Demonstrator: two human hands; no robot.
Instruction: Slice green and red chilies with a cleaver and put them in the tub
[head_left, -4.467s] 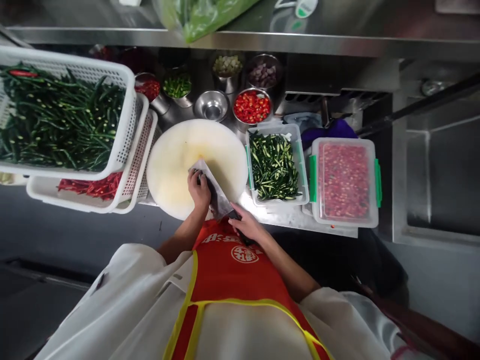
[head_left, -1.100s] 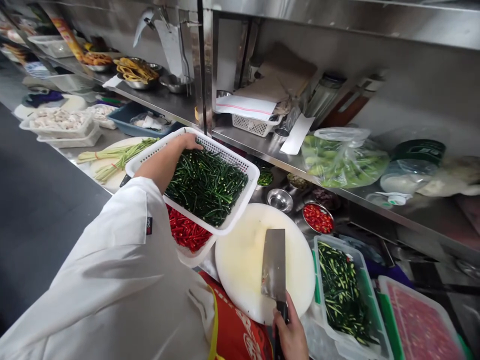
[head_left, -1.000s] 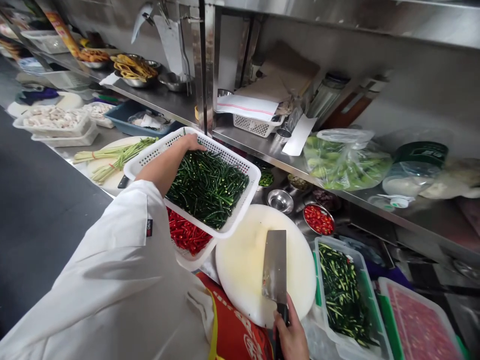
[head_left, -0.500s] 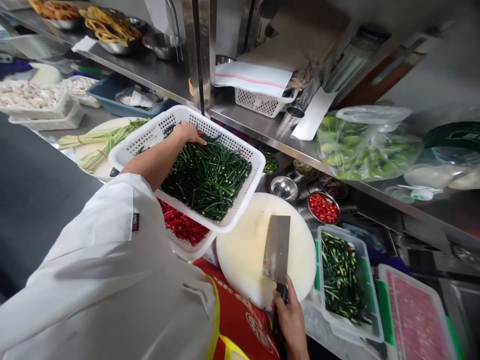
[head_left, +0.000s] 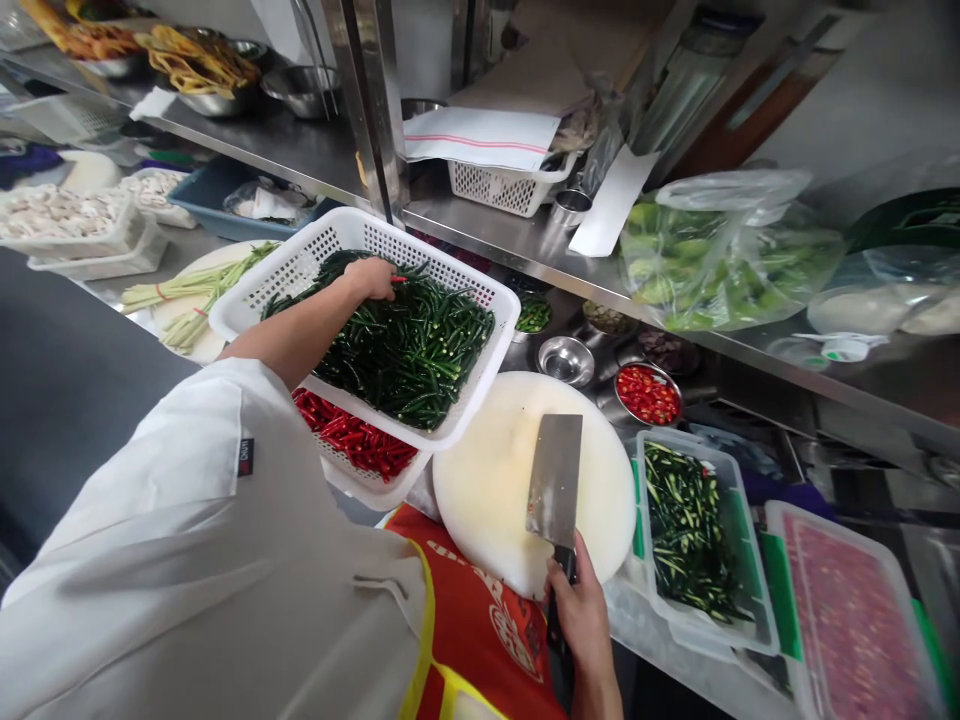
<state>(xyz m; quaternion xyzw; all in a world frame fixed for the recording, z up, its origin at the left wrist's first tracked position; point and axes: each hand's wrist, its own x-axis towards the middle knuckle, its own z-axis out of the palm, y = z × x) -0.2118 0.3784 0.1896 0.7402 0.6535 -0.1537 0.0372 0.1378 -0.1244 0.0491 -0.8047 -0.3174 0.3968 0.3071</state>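
My left hand (head_left: 370, 277) reaches into a white perforated basket (head_left: 501, 345) of long green chili peppers (head_left: 409, 350). Its fingers are curled down on the chilies, partly hidden, and a bit of red chili (head_left: 398, 278) shows at the fingertips. In my right hand (head_left: 581, 605) is the black handle of a cleaver (head_left: 556, 475). The blade lies over the round white cutting board (head_left: 480, 500), pointing away from me. Below the green chilies' basket, partly covered by it, sits another white basket (head_left: 367, 490) with red chilies (head_left: 360, 440).
Right of the board stand a clear tub of cut green chilies (head_left: 690, 530) and a lidded tub (head_left: 855, 610). Behind are a bowl of cut red chilies (head_left: 647, 393) and a small metal bowl (head_left: 566, 360). A steel shelf (head_left: 510, 235) overhangs the back. Green stalks (head_left: 195, 290) lie left.
My left hand has dipped slightly lower among the green chilies. The view has shifted a little; my right hand still holds the cleaver over the board.
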